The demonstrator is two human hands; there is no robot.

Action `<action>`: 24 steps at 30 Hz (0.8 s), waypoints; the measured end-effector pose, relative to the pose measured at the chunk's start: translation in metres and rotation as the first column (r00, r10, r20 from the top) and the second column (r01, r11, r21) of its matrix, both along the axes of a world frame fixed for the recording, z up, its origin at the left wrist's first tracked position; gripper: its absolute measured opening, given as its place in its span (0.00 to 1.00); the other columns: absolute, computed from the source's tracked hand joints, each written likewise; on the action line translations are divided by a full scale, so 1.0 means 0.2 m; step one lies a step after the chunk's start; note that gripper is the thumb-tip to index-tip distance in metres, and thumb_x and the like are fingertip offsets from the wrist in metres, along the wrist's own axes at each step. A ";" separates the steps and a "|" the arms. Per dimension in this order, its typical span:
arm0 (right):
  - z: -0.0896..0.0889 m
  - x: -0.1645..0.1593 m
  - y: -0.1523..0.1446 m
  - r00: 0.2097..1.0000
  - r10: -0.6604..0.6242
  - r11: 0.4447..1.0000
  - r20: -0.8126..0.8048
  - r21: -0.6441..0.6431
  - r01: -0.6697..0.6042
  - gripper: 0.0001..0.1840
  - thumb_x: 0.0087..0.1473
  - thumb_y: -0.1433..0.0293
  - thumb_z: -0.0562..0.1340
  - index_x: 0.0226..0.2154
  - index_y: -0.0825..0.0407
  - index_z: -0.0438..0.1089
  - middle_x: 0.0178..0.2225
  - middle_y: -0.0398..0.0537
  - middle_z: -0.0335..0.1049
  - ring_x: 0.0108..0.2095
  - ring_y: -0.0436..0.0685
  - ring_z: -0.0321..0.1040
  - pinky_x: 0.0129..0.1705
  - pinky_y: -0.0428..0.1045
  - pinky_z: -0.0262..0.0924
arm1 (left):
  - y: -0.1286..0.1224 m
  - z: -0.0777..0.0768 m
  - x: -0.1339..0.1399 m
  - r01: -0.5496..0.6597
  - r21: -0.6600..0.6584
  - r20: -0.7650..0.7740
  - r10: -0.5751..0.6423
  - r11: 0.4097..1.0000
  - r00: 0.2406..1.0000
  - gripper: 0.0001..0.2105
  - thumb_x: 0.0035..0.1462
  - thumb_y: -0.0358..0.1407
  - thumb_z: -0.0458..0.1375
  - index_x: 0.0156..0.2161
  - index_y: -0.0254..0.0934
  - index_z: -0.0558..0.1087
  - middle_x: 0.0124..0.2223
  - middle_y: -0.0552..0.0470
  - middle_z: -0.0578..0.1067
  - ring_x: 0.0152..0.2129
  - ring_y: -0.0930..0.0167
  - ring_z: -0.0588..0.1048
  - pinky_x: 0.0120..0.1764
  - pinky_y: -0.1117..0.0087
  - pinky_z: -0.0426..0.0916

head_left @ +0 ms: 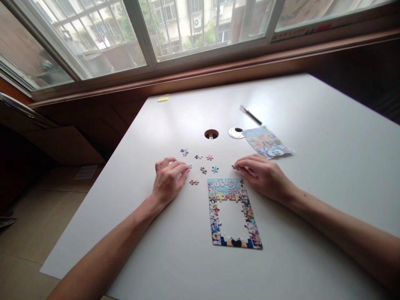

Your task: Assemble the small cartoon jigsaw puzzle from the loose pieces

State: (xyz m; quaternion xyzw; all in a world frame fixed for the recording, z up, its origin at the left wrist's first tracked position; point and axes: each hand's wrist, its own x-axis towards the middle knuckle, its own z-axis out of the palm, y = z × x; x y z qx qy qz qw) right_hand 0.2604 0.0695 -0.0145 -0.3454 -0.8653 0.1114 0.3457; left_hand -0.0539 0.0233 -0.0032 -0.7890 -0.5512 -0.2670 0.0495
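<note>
A jigsaw puzzle [212, 227] lies in front of me, its border joined and its middle bare. My left hand [170, 177] rests left of the loose pieces, its fingertips closed at a puzzle piece [190, 166] that they partly cover. My right hand [262, 173] is above the puzzle's right corner, thumb and fingers pinched on another puzzle piece [234, 167]. Between the hands lie several loose pieces, among them a blue one [215, 169], a reddish one [209, 157] and a yellowish pair [194, 182].
A crumpled picture sheet [267, 141] lies beyond my right hand, beside a metal ring cover [236, 132]. Behind these is a dark pen [251, 115]. The white table [140, 258] has a round cable hole [211, 133] and a yellow sticker [163, 98] at its far edge.
</note>
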 end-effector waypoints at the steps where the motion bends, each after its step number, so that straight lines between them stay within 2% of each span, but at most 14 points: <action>1: 0.00 0.00 0.00 1.000 0.001 1.000 -0.001 -0.003 -0.001 0.09 0.59 0.75 0.60 0.39 0.49 0.74 0.40 0.49 0.77 0.42 0.59 0.72 0.45 0.56 0.69 | 0.00 0.00 0.00 -0.004 -0.001 -0.001 0.004 1.000 1.000 0.06 0.64 0.34 0.57 0.38 0.42 0.77 0.43 0.54 0.81 0.48 0.62 0.71 0.51 0.55 0.54; 6: 0.00 -0.01 0.00 1.000 -0.003 1.000 -0.012 -0.008 0.003 0.10 0.58 0.75 0.60 0.40 0.48 0.74 0.40 0.49 0.77 0.42 0.59 0.72 0.44 0.56 0.69 | -0.01 0.01 0.02 -0.007 0.012 -0.007 0.007 1.000 1.000 0.06 0.64 0.34 0.58 0.39 0.41 0.78 0.44 0.52 0.80 0.47 0.63 0.71 0.50 0.56 0.56; 11: 0.02 -0.02 -0.01 1.000 -0.001 0.999 -0.018 -0.034 0.000 0.09 0.59 0.75 0.59 0.39 0.49 0.73 0.40 0.51 0.75 0.40 0.58 0.71 0.42 0.57 0.69 | 0.01 0.10 0.05 0.065 -0.061 -0.078 -0.069 0.996 0.995 0.07 0.63 0.34 0.58 0.40 0.44 0.78 0.44 0.51 0.79 0.47 0.62 0.70 0.49 0.56 0.56; 15: 0.02 -0.02 -0.01 1.000 -0.003 0.999 -0.027 -0.048 0.001 0.08 0.58 0.75 0.59 0.38 0.50 0.73 0.40 0.52 0.73 0.39 0.58 0.70 0.41 0.57 0.68 | 0.13 0.15 0.11 0.141 -0.110 -0.124 -0.154 0.984 0.980 0.06 0.63 0.35 0.58 0.40 0.44 0.79 0.43 0.51 0.79 0.45 0.62 0.69 0.46 0.58 0.56; 20: 0.02 -0.01 -0.01 0.999 -0.002 0.998 -0.032 -0.058 0.000 0.08 0.57 0.77 0.59 0.38 0.51 0.71 0.39 0.51 0.71 0.38 0.56 0.70 0.40 0.54 0.68 | 0.33 0.12 0.22 0.188 -0.167 -0.176 -0.217 0.968 0.960 0.12 0.63 0.33 0.58 0.48 0.50 0.77 0.47 0.52 0.78 0.44 0.61 0.68 0.44 0.60 0.56; 24: 0.03 0.00 -0.02 0.999 -0.020 0.998 -0.038 -0.052 0.018 0.09 0.56 0.78 0.59 0.37 0.50 0.71 0.38 0.50 0.71 0.37 0.56 0.69 0.39 0.53 0.67 | 0.41 0.09 0.26 0.247 -0.203 -0.166 -0.282 0.947 0.945 0.09 0.62 0.33 0.58 0.40 0.49 0.80 0.44 0.52 0.78 0.44 0.62 0.69 0.45 0.59 0.56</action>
